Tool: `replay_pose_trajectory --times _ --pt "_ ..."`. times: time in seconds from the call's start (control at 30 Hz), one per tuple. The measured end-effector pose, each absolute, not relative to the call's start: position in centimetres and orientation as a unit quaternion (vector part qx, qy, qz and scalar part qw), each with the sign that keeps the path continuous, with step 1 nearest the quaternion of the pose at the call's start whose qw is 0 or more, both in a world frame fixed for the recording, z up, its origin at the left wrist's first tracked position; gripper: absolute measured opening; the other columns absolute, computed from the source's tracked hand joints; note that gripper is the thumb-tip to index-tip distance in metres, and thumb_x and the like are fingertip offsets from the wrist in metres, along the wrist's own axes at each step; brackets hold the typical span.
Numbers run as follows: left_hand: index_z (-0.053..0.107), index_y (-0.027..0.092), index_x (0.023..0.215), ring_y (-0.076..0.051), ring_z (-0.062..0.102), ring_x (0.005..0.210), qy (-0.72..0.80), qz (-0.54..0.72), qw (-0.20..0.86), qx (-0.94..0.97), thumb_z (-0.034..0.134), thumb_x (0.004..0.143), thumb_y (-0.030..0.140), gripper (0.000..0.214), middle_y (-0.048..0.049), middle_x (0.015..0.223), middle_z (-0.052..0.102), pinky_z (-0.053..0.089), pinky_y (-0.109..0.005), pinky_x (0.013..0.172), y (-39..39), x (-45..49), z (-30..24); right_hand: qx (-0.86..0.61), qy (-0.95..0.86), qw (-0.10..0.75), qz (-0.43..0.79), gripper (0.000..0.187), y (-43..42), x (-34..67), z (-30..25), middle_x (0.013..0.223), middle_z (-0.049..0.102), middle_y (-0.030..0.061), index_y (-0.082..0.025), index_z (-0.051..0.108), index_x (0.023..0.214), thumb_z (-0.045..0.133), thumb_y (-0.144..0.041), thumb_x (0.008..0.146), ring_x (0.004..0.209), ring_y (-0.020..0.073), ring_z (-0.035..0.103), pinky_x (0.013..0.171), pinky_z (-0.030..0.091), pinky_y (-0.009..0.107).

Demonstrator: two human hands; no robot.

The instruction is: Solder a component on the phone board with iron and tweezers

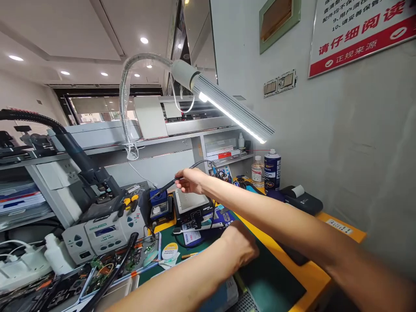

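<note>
- Station (104, 232) with its display sits at the desk's left end, a tray of circuit boards (123, 264) in front of it toward the near edge; likely kept there so loose parts stay together within reach.
- Left hand (240, 249) rests knuckles-up on the green mat (276, 277) near the desk's near edge, fingers curled under. Whether it pins anything beneath I cannot tell.
- Blue stand (159, 206) waits at the back of the desk, just left of the hot plate (191, 203).
- Iron (165, 187) is held by its rear end, tip slanting down-left to the stand, cable looping off behind.
- Right hand (190, 180) is stretched to the desk's back, fingers pinched shut on the iron's handle; the iron runs out left of the hand, above the stand.
- Bottles (271, 171) stand by the wall at the back right corner, probably out of the way.
</note>
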State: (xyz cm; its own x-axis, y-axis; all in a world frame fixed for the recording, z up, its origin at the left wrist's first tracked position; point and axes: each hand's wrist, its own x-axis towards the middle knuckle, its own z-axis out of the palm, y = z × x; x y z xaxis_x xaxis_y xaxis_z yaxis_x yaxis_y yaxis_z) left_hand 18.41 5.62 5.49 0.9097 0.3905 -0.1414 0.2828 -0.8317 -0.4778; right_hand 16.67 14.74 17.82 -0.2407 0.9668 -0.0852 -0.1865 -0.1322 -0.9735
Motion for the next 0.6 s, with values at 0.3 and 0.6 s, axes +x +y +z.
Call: replay_pose_trajectory --times 0.3,0.6 --pt "0.067 0.015 0.100 -0.014 0.068 0.076 -0.092 -0.040 0.211 -0.972 0.068 0.099 0.029 0.015 -0.0003 0.089 0.069 0.060 -0.029 0.066 3.4 14.9 10.9 -0.422 -0.426 0.468 0.649 0.033 16.0 19.8 16.9 0.132 0.069 0.0100 -0.019 0.065 0.132 0.070 -0.032 0.102 0.107 0.0273 0.072 0.088 0.063 0.048" --pt "0.060 0.026 0.107 -0.008 0.072 0.067 -0.368 -0.503 0.014 -0.782 0.050 0.106 0.023 0.011 0.0046 0.094 0.071 0.060 -0.015 0.054 -3.9 1.7 14.6 -0.404 -0.349 0.487 0.692 0.032 15.0 24.8 12.1 0.130 0.070 0.0099 -0.019 0.065 0.131 0.069 -0.033 0.102 0.104 0.0263 0.073 0.086 0.064 0.046"
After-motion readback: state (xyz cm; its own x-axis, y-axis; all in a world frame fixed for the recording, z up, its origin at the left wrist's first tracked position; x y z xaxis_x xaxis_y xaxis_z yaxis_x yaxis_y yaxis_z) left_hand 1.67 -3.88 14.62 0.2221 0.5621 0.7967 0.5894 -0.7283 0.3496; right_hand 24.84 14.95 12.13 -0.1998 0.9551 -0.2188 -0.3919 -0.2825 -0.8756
